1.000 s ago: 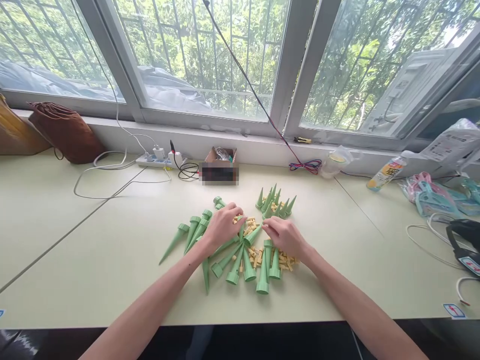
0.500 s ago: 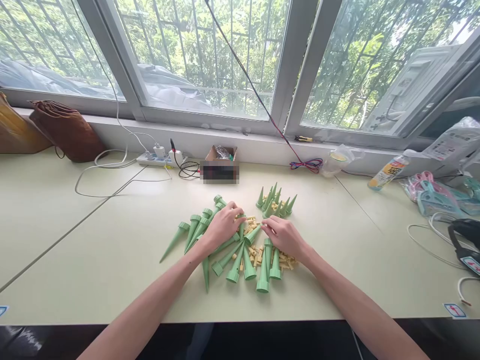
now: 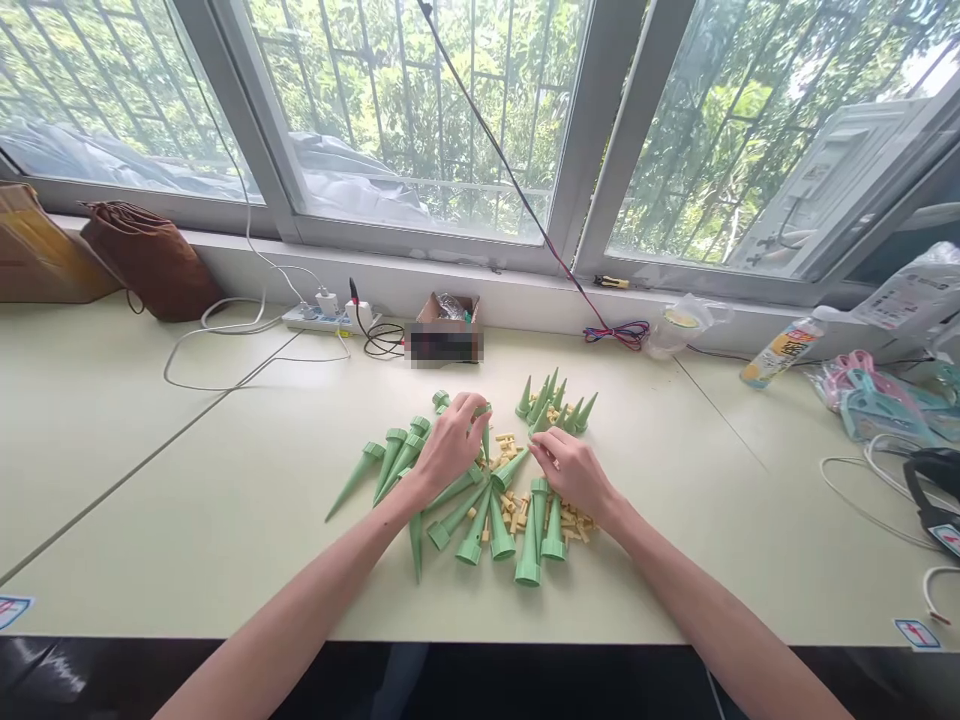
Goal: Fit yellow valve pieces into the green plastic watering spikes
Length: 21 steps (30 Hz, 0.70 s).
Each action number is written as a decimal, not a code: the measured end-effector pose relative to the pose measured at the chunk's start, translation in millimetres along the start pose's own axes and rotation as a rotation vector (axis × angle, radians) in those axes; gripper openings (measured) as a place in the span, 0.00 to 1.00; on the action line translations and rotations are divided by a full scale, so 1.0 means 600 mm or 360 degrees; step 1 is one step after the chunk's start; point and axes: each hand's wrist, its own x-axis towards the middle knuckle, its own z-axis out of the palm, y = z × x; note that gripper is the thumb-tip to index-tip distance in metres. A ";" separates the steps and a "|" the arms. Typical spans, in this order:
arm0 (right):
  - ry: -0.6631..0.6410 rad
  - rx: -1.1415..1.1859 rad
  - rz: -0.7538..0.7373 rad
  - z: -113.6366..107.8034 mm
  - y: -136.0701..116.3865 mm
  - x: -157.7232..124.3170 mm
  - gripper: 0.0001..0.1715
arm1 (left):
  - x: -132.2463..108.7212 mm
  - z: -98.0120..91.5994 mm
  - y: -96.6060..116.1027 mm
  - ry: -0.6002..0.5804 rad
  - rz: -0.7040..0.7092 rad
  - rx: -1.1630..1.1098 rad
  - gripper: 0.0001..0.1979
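Observation:
My left hand (image 3: 452, 442) is closed, thumb and fingers pinching a green plastic plant-watering spike (image 3: 486, 436) that hangs point down. To the right, my right hand (image 3: 576, 468) is closed in a pinch close to the tip of a lying green spike (image 3: 510, 468); what sits between those fingers is hidden. Small yellow plastic valve pieces (image 3: 517, 515) lie heaped between and below the hands. More green spikes (image 3: 469, 543) fan out on the near side, and others (image 3: 364, 468) lie left of my left wrist.
Behind my right hand, several green spikes (image 3: 582, 413) stand points up among yellow pieces. A small cardboard box (image 3: 471, 312), a power strip (image 3: 300, 318) and a brown pouch (image 3: 154, 262) line the back of the table (image 3: 247, 540). A bottle (image 3: 784, 350) and plastic clips (image 3: 881, 405) lie at right.
My left hand has lifted slightly away from me with the spike in its fingers. My right hand keeps nearly the same place and pinch. The whole view has shifted a little.

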 end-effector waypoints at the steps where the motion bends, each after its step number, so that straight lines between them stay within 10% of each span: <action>1: 0.0010 -0.0003 -0.0017 0.001 0.000 0.001 0.13 | 0.000 0.000 0.001 0.0026 0.0011 -0.0015 0.06; 9: -0.0308 -0.0346 -0.0241 -0.005 -0.024 0.048 0.13 | 0.001 0.001 0.006 0.0289 0.0101 -0.0126 0.03; 21: -0.1010 0.0069 0.0133 0.001 -0.042 0.147 0.04 | -0.008 0.006 0.009 0.0450 0.0058 -0.0177 0.08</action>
